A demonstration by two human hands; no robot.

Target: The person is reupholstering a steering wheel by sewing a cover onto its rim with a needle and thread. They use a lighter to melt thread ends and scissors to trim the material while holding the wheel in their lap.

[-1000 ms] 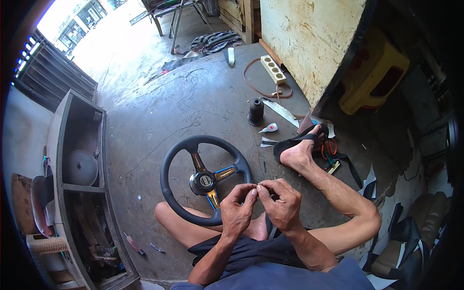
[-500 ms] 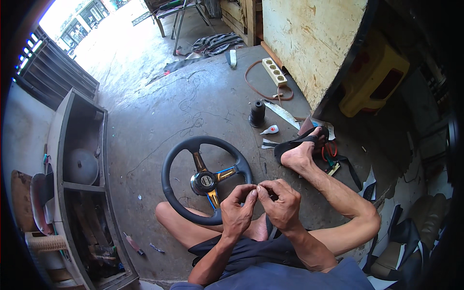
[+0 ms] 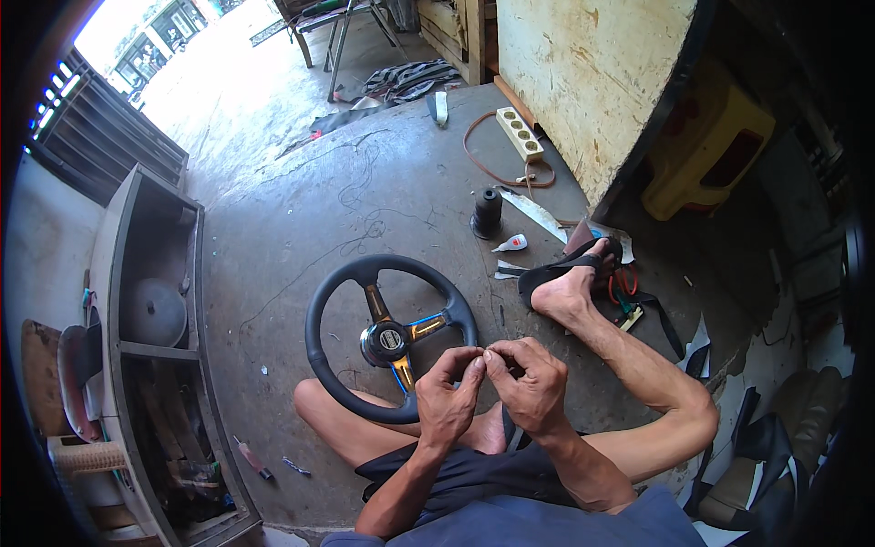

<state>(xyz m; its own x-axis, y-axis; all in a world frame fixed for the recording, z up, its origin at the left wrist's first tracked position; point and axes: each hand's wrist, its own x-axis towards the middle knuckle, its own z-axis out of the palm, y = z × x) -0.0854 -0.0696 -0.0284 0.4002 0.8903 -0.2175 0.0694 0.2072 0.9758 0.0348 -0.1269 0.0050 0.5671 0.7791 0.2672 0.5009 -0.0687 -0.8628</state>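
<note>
My left hand point(image 3: 447, 398) and my right hand point(image 3: 529, 383) meet above my lap, thumbs and forefingers pinched almost tip to tip. What lies between those fingertips is too small to make out. Just left of the hands, a black three-spoke steering wheel point(image 3: 315, 351) rests against my bent leg and the floor. Its spokes have a gold and blue shine around a round black hub point(image 3: 386, 343). The near part of its rim passes beside my left hand.
Beyond the wheel stand a black thread cone point(image 3: 488, 213) and a small white glue bottle point(image 3: 512, 243). A power strip point(image 3: 519, 135) with a brown cord lies farther off. Loose black thread point(image 3: 346, 242) trails over the floor. An open cabinet point(image 3: 159, 352) is at left; dark material scraps point(image 3: 761, 438) lie at right.
Both hands hold nearly the same pinched pose. The surroundings shift very slightly in the view; nothing else visibly moves.
</note>
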